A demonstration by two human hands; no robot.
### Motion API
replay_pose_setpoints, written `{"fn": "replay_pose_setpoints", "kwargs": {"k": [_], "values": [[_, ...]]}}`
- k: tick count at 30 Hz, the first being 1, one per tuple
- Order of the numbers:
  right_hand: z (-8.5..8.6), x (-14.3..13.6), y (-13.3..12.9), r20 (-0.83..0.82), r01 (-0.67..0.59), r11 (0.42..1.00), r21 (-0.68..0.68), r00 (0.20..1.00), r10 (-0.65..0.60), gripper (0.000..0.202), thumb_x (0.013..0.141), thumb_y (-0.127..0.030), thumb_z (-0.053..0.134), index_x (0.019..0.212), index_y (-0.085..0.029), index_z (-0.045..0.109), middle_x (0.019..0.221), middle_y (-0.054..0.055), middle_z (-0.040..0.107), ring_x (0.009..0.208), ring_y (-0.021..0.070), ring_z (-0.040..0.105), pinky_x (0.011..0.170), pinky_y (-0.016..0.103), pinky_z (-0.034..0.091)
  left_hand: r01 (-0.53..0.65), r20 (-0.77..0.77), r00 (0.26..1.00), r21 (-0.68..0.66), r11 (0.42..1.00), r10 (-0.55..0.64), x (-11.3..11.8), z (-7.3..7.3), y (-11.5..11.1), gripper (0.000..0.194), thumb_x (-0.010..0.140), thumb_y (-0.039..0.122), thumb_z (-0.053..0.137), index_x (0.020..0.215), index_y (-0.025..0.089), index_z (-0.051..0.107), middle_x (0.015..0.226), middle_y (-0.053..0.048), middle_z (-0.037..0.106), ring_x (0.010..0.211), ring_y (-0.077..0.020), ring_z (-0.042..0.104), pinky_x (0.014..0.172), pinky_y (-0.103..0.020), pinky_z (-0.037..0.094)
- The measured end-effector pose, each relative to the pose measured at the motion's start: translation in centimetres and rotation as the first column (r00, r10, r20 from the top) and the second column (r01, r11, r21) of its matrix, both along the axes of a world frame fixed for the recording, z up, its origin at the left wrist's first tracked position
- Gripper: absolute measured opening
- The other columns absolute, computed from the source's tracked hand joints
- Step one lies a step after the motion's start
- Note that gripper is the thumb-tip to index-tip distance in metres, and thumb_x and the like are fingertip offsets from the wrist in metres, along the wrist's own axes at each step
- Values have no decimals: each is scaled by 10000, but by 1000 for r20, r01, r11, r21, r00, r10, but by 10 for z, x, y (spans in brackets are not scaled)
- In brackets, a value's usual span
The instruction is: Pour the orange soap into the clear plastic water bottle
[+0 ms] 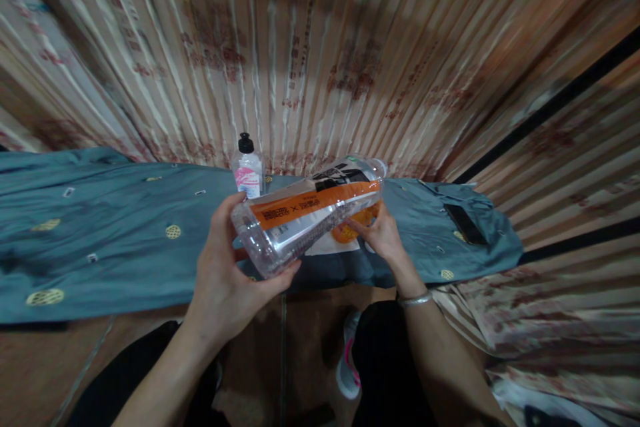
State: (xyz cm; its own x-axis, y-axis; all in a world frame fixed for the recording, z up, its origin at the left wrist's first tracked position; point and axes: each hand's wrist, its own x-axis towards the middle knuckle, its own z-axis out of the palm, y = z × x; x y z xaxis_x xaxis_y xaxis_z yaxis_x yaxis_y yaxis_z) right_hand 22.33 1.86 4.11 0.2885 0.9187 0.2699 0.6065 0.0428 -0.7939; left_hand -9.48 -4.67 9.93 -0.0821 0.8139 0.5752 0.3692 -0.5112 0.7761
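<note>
A large clear plastic bottle (pixel 305 213) with an orange and silver label is held tilted in front of me, its base at the left and its neck raised at the right. My left hand (pixel 233 273) grips the base end, thumb below and fingers around the far side. Near the neck end, my right hand (pixel 380 233) holds the bottle from below, its fingers partly hidden behind it. Just behind lies something orange (pixel 345 232) on a white sheet (pixel 330 245), mostly covered by the bottle. A smaller clear bottle (pixel 249 177) with a black cap and pink-white label stands upright beyond the left hand.
A narrow surface covered with green patterned cloth (pixel 125 233) runs across the view. On its right part lies a dark phone-like object (pixel 465 223). Pleated patterned curtains (pixel 310 67) hang behind it, with black poles (pixel 550 107) at the right. Tiled floor (pixel 280 353) shows below.
</note>
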Motion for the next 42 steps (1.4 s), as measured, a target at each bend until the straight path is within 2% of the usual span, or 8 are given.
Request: {"fn": "replay_pose_setpoints", "kwargs": {"k": [6,16,23,27,29,32,42], "values": [[-1,0,0,1,7,1000,4,1000,-7,923,678,-869,941,1323,-253,703,1214,189,922,1133,457,885,962,570,706,0,-8,1000,49,999,0,1,-3,2,848,770,315,954,1547,306,614,1377,-102,859,1128,-366,916,707,-421,804],[2,-3,-1,-9,5,1000,3,1000,-5,927,675,-910,913,1297,-254,705,1140,172,926,1105,457,884,960,579,704,-10,-10,1000,35,999,10,1,-4,1,854,770,345,941,1553,305,602,1369,-98,857,1122,-354,914,699,-415,804],[5,-2,-2,-22,-3,1000,-17,1000,3,917,683,-852,939,1335,-251,707,1253,190,920,1186,464,884,1002,587,713,0,-18,1000,-5,1000,0,-1,-3,1,887,782,336,948,1582,330,566,1408,-102,848,1157,-386,907,736,-466,813],[4,-3,-3,-31,-2,1000,2,1000,2,858,698,-823,957,1317,-279,718,1266,161,926,1174,446,888,1010,580,713,68,-62,996,-60,996,-71,-4,3,0,872,799,304,981,1568,351,571,1428,-106,849,1190,-402,907,766,-497,821],[3,-2,-2,-26,2,1000,5,1000,-2,858,699,-825,959,1319,-281,720,1264,157,927,1170,444,888,1009,579,709,15,-13,1000,-13,1000,-15,-3,3,1,883,755,312,981,1546,334,588,1358,-103,861,1115,-401,917,709,-485,810],[2,-2,-2,-23,11,1000,-3,1000,-11,910,678,-855,960,1326,-266,713,1256,171,925,1163,451,887,1002,582,708,-7,-4,1000,2,1000,7,0,1,1,885,748,308,972,1548,327,594,1379,-113,853,1135,-395,913,716,-469,808],[2,-1,-2,-18,19,1000,-17,1000,-19,900,663,-825,977,1313,-263,710,1264,180,922,1177,464,886,1023,600,702,0,1,1000,-37,999,0,1,0,0,864,788,334,947,1571,332,582,1400,-103,847,1186,-402,902,758,-481,817]]}}
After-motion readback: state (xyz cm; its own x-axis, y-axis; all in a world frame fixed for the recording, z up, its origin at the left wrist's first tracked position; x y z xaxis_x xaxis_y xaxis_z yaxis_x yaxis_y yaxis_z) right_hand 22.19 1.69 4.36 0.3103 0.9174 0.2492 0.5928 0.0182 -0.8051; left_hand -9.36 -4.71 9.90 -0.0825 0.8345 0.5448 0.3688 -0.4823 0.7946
